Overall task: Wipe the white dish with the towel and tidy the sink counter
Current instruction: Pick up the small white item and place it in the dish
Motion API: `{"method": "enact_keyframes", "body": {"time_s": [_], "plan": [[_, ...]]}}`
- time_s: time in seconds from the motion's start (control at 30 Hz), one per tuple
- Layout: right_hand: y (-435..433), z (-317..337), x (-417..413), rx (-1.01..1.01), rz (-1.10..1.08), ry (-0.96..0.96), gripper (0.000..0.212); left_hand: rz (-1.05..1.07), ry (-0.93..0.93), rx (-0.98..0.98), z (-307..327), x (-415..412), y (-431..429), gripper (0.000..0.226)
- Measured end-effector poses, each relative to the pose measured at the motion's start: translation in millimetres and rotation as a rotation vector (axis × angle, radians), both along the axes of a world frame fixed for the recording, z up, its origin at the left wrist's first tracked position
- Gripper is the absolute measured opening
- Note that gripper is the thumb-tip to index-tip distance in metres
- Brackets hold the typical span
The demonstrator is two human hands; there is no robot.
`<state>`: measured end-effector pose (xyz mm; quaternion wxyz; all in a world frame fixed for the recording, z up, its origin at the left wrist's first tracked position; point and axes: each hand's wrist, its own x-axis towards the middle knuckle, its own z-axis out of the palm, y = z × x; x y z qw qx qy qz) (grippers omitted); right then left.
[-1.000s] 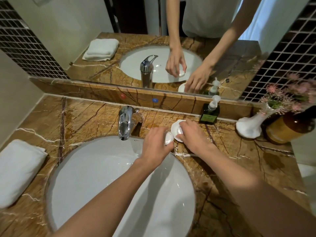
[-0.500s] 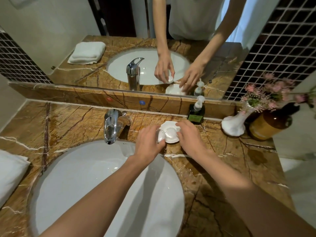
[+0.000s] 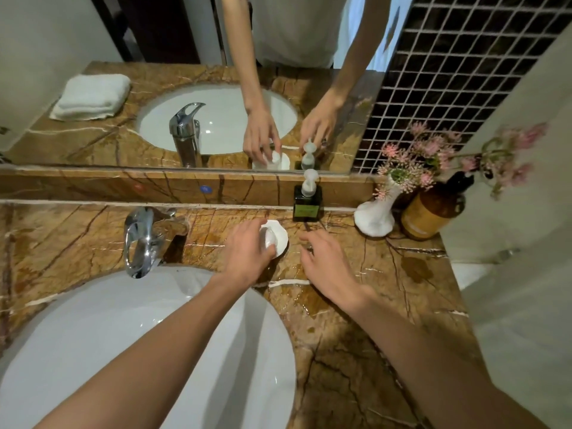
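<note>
Two hands beside white dish [image 3: 280,239]

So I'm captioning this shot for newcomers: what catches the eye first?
The left hand setting a white soap bar onto the white dish, right of the chrome faucet. Then the open right hand beside it, and the pink flowers at the counter's right end.

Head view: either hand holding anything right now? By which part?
The left hand grips a small white piece by its near end, over the white dish on the counter. The right hand is open, holding nothing.
</note>
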<state>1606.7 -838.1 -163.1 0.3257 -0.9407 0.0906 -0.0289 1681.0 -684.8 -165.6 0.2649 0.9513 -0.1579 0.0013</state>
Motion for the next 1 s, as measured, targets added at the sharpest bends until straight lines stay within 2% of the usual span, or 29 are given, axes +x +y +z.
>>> {"method": "enact_keyframes", "body": {"time_s": [0.2, 0.37, 0.6, 1.0], "plan": [[2.0, -6.0, 0.7, -0.032, 0.008, -0.017, 0.033, -0.018, 0.042, 0.022, -2.6, 0.3, 1.1, 0.055], [11.0, -1.0, 10.8, -0.045, 0.040, -0.026, 0.035, -0.068, 0.090, -0.032, 0.4, 0.5, 3.0, 0.058], [29.0, 1.5, 25.5, -0.165, 0.096, -0.007, 0.044, -0.037, 0.005, 0.076, 0.4, -0.6, 6.8, 0.054], [33.0, 2.5, 28.0, -0.082, 0.090, 0.076, 0.049, -0.064, 0.000, 0.062, -1.0, 1.7, 6.4, 0.045]]}}
